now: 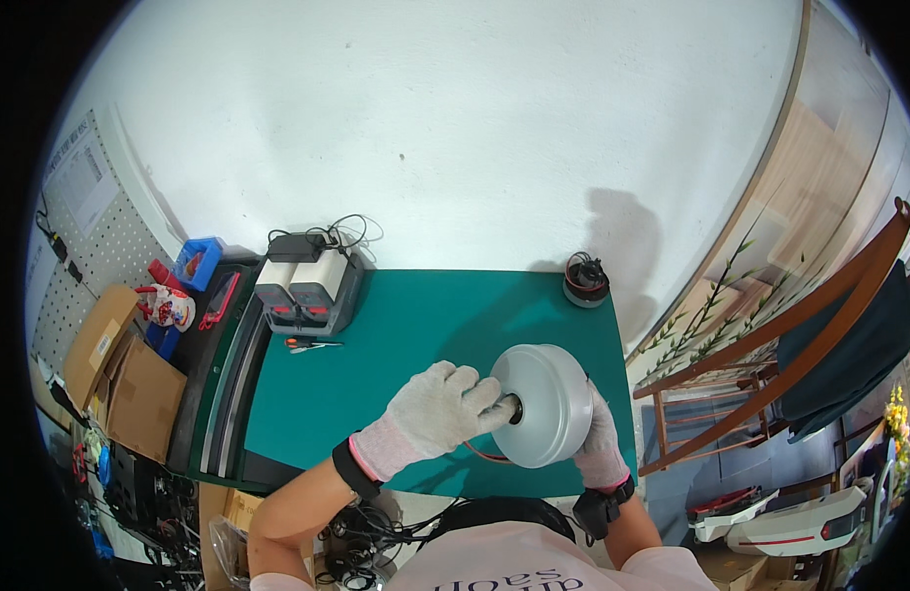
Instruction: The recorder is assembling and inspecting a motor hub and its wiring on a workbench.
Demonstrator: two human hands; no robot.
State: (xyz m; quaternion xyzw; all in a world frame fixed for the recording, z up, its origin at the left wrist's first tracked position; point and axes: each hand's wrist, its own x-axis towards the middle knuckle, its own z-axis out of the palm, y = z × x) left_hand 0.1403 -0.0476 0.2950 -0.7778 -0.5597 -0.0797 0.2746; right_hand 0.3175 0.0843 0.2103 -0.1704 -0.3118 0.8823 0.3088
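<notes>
- The white round housing (548, 409) is in your hands over the front right of the green tabletop (396, 315), its dark hub (517, 409) facing your left; a reddish cable (486, 454) shows below it
- The green surface runs back to a white wall (376, 118); a grey case (344, 305) stands at the back left, an orange-handled tool (312, 345) lies just in front of it, and a black wired part (585, 281) stands at the back right corner
- Your gloved left hand (435, 409) has its fingers partly curled, touching the hub; whether they pinch it cannot be told
- Your gloved right hand (601, 443) is closed on the housing's right edge, fingertips hidden
- Your broadest stretch of green lies between the housing and the grey case
- The tabletop's right edge is near your right hand, with a wooden chair (874, 261) beyond; a cardboard box (147, 399) stands well off left
</notes>
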